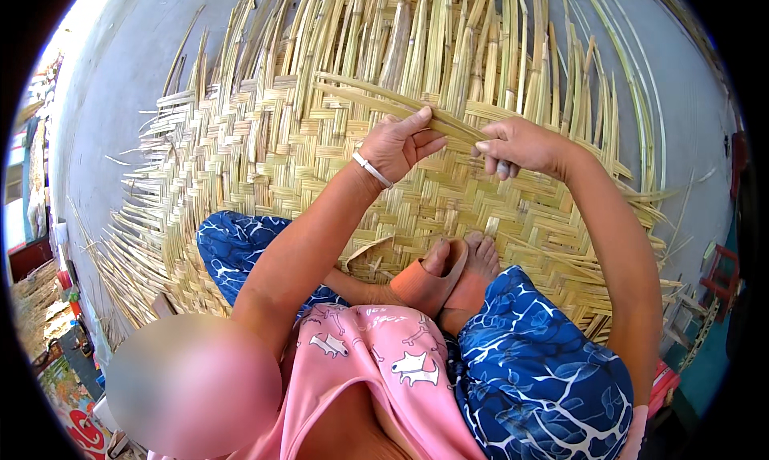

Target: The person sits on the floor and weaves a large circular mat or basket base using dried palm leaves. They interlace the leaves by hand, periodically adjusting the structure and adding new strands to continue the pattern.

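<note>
A few flat yellow-green reed strips point(360, 93) are raised just above a half-woven reed mat point(264, 168). My left hand point(400, 146), with a white band at the wrist, pinches them between thumb and forefinger while its other fingers curl loosely. At their right end, my right hand point(525, 148) is closed on the strips, its thumb pressed against the fingers. The far ends of the strips point left over the mat's weave. Whether they are separate or one split piece, I cannot tell.
Long unwoven reeds point(432, 48) fan out from the mat's far edge across the grey floor point(104, 132). My feet in orange slippers point(428, 284) rest on the mat. A red stool point(721, 272) stands at the right, and household clutter lines the left edge.
</note>
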`<state>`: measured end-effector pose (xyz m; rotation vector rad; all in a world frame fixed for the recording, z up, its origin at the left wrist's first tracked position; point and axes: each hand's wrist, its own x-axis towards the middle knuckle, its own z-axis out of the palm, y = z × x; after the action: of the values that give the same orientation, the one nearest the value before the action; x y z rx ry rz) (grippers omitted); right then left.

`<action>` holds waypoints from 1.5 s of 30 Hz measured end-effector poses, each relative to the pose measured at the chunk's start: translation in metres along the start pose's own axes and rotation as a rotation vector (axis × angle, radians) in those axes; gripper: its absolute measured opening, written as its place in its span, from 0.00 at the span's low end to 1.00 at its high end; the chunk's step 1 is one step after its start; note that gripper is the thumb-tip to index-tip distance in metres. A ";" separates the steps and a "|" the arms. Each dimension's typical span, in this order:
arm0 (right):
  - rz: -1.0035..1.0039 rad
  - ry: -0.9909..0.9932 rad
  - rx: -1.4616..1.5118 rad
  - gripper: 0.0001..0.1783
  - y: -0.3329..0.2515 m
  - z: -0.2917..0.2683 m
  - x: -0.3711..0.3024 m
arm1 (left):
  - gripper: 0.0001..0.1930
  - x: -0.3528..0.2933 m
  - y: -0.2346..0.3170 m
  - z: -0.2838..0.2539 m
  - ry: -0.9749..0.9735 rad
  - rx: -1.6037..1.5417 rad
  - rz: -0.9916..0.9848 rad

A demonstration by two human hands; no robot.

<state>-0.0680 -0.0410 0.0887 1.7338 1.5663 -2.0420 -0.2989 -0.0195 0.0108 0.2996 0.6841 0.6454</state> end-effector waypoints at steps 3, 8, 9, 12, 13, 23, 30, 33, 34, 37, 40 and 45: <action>-0.012 0.259 -0.104 0.15 0.001 -0.004 -0.001 | 0.15 0.022 0.028 -0.007 0.010 0.283 0.011; -0.025 0.641 0.169 0.15 0.024 -0.024 0.001 | 0.25 0.077 0.099 0.001 0.066 0.610 0.162; -0.073 0.666 0.258 0.16 0.031 -0.028 0.003 | 0.25 0.089 0.107 0.006 0.059 0.653 0.150; -0.168 0.776 0.487 0.17 0.031 -0.028 0.009 | 0.25 0.123 0.114 0.025 0.059 0.795 0.090; -0.167 0.787 0.519 0.18 0.035 -0.029 0.012 | 0.25 0.134 0.111 0.033 0.072 0.847 0.060; -0.130 0.745 0.596 0.21 0.030 -0.028 0.033 | 0.18 0.227 0.110 0.056 0.250 2.268 0.148; -0.156 0.702 0.658 0.17 0.038 -0.025 0.046 | 0.16 0.230 0.124 0.048 0.261 1.751 0.111; -0.149 0.703 0.667 0.17 0.042 -0.027 0.046 | 0.19 0.208 0.133 0.044 0.148 1.264 0.098; -0.146 0.699 0.664 0.17 0.042 -0.027 0.047 | 0.20 0.203 0.133 0.037 0.130 1.209 0.075; -0.136 0.696 0.660 0.17 0.040 -0.027 0.045 | 0.24 0.185 0.128 0.022 0.089 1.093 -0.015; -0.140 0.696 0.670 0.17 0.042 -0.027 0.044 | 0.24 0.177 0.124 0.024 0.142 1.189 -0.050; -0.155 0.690 0.657 0.18 0.039 -0.017 0.038 | 0.21 0.171 0.104 0.036 0.231 1.843 -0.074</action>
<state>-0.0471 -0.0281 0.0375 2.8772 1.2122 -2.3575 -0.2204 0.1682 0.0017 1.8917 1.3591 -0.2271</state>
